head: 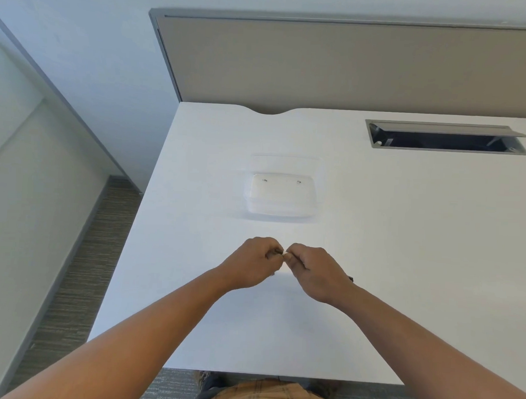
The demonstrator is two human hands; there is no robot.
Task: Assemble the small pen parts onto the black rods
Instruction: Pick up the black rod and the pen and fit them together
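My left hand point(254, 263) and my right hand point(314, 271) meet fingertip to fingertip just above the white desk point(405, 235), near its front middle. The left fingers pinch a small dark part point(275, 253). The right fingers are closed too; a black rod end point(350, 278) pokes out behind that hand's wrist side. Most of the rod is hidden inside the fist. Farther back stands a clear plastic tray point(283, 200) holding two tiny pen parts point(265, 180) near its far wall.
A grey partition point(352, 67) runs along the desk's back edge. An open cable slot with a raised lid point(448, 138) sits at the back right. The desk's left edge drops to carpet point(81, 266).
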